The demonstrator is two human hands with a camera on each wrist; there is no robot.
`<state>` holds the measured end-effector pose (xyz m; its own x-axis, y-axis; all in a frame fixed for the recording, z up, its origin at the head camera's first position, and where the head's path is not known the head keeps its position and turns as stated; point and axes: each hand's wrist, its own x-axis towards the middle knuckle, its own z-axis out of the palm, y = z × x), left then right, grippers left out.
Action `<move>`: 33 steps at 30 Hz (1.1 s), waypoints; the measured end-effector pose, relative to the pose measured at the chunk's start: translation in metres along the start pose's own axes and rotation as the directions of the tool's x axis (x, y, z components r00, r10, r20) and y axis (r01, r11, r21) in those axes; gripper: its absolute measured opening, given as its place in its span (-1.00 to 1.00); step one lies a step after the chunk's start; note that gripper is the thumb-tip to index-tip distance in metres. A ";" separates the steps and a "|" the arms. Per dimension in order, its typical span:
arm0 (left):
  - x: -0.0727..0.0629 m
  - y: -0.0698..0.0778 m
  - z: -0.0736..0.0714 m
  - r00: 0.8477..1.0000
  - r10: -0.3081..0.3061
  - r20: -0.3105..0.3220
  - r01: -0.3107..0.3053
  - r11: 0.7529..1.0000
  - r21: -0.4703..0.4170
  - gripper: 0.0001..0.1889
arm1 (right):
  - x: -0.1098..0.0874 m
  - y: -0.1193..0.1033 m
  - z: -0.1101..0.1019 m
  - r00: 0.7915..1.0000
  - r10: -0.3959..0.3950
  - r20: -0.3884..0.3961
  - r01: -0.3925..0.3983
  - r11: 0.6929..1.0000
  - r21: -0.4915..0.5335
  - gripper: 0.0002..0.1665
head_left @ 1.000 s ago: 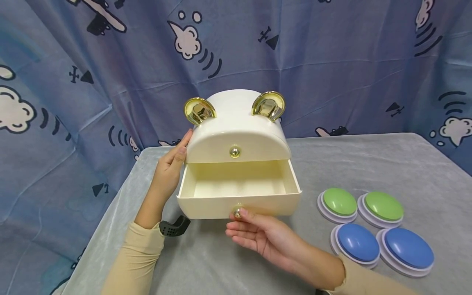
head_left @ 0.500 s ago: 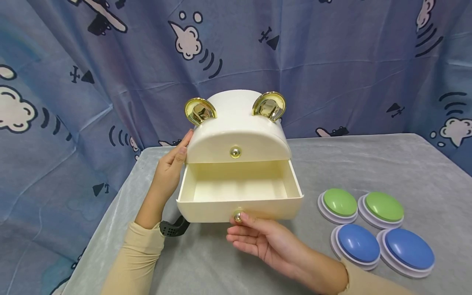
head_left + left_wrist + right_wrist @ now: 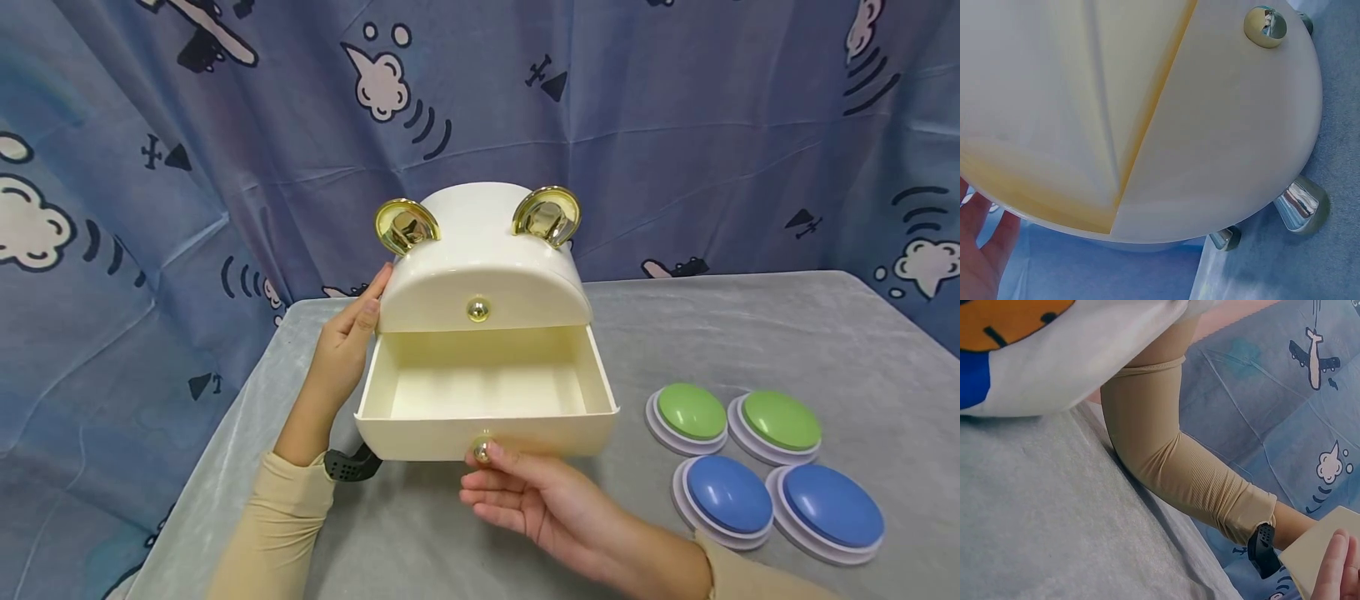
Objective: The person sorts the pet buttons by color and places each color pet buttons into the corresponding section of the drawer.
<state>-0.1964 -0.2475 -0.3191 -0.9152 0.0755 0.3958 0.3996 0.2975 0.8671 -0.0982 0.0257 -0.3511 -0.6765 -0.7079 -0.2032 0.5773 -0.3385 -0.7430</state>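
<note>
A white rounded drawer box with two gold ears stands on the table in the head view. Its lower drawer is pulled out, and bare cream walls show inside. My right hand pinches the small gold knob on the drawer front between thumb and forefinger, its other fingers loosely extended. Against the box's left side rests my left hand, fingers fairly straight. The left wrist view shows the glossy white box close up, with a few left-hand fingertips at its edge.
To the right of the box lie two green push buttons and two blue push buttons on white bases. A grey cloth covers the table. Behind it hangs a blue patterned curtain.
The drawer has slid a little further out toward me, my right hand moving with its knob. My left hand stays in place on the box, and the buttons have not moved.
</note>
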 end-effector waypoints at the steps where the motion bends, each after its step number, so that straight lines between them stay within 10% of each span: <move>1: 0.000 0.000 0.000 1.000 0.000 0.000 0.000 1.000 0.000 -0.53 | -0.001 0.001 0.000 1.000 0.002 -0.004 -0.002 1.000 -0.001 -0.74; 33: 0.000 0.001 0.001 1.000 0.011 -0.006 -0.011 1.000 0.010 -0.53 | -0.014 0.016 -0.004 0.998 0.009 0.059 -0.010 1.000 0.012 -0.71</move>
<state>-0.1963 -0.2463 -0.3182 -0.9105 0.0730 0.4070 0.4089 0.3059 0.8598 -0.0813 0.0327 -0.3623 -0.6433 -0.7461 -0.1719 0.5891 -0.3389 -0.7336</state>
